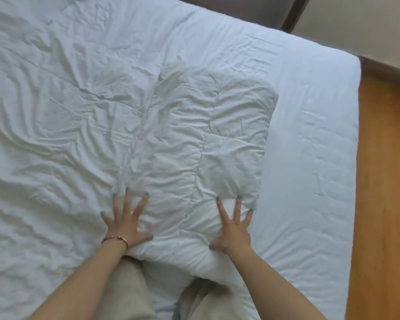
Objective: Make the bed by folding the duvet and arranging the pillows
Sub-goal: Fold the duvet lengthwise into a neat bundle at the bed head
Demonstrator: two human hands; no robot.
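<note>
Duvet: duvet (194, 139) is lying in the middle of the frame as a thick folded bundle, running from near the upper centre down to the person's knees at the bottom, resting on the white bed (310, 158).
Left hand: left hand (125, 218) is pressing flat on the lower left part of the bundle, fingers spread and straight, gripping nothing; a thin bracelet (114, 239) is sitting on the wrist.
Right hand: right hand (234, 224) is pressing flat on the lower right part, fingers fanned out, also gripping nothing.
Sheet: rumpled sheet (56, 135) is filling the left half of the frame, creases running every way.
Pillows: none are showing anywhere in the frame.
Floor: wooden floor (383, 204) is showing down the right side.
Step in hand: she seems to be flattening and squaring the folded duvet, pushing the air out of it.
Progress: folding looks well along; pillow arranging looks not yet begun, as far as I can see.
Next move: probably smoothing outward toward the far end, then another fold or moving the bundle into place; that is calling for an actual grip on an edge, and even pressure so the layers are not sliding apart.
</note>
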